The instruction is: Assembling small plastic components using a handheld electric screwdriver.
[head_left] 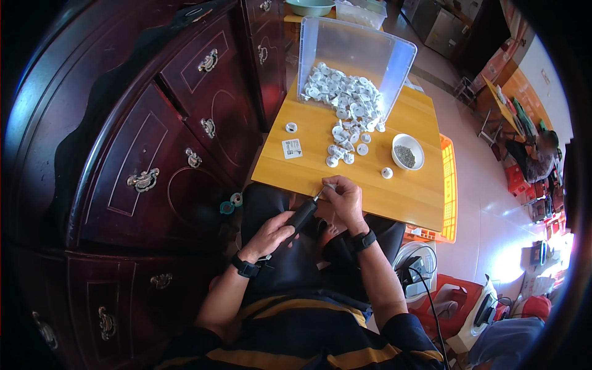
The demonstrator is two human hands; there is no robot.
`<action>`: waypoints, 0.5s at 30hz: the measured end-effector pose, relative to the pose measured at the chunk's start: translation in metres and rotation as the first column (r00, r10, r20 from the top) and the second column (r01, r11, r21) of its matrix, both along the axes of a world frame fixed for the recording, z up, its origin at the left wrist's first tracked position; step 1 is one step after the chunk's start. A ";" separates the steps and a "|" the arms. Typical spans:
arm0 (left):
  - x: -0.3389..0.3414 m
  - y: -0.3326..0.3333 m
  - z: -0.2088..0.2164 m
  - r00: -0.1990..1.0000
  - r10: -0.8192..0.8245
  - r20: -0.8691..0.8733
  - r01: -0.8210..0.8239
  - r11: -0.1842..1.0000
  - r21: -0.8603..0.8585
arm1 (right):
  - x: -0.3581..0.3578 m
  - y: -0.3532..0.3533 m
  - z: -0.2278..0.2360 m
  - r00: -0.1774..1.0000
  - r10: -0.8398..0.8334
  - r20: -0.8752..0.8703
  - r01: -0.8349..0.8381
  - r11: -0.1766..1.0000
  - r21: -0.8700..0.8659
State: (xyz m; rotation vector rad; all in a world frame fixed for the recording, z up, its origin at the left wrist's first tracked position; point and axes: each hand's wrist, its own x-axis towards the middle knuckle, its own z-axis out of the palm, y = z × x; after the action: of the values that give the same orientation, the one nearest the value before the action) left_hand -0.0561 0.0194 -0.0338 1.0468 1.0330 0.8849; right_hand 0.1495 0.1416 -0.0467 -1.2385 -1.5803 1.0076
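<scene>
My left hand (272,235) is wrapped round a black electric screwdriver (301,216), whose metal bit points up and to the right. At the bit's tip, my right hand (345,198) pinches a small whitish part (331,187), mostly hidden by the fingers. Both hands are over my lap at the near edge of the yellow wooden table (308,171). Beyond them, many white plastic parts (343,92) spill from a clear plastic bin (354,46) lying on its side. A white bowl (421,152) with small grey metal pieces, likely screws, stands to the right.
One white round piece (386,172) sits near the bowl, another (291,127) near a printed label card (291,148). Dark wooden drawers (148,179) rise close on my left. An orange crate (449,185) is at the table's right. A black cable (433,296) hangs lower right; another person (542,157) sits far right.
</scene>
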 end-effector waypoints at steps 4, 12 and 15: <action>0.000 0.000 0.005 1.000 -0.009 0.014 0.010 1.000 -0.013 | 0.000 0.001 -0.001 1.000 0.004 -0.026 -0.005 1.000 -0.013; -0.010 0.006 0.008 0.984 -0.054 0.168 0.077 0.988 -0.136 | 0.001 0.002 -0.001 0.998 0.014 -0.055 -0.016 0.999 -0.032; -0.007 0.004 0.011 0.967 -0.042 0.252 0.093 0.976 -0.195 | 0.004 0.006 -0.005 0.986 0.037 -0.163 -0.052 0.995 -0.088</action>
State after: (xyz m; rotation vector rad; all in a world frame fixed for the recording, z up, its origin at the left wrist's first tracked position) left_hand -0.0628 0.0233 -0.0224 0.7719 0.8540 0.8108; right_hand 0.1537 0.1478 -0.0517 -1.1564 -1.4551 1.1908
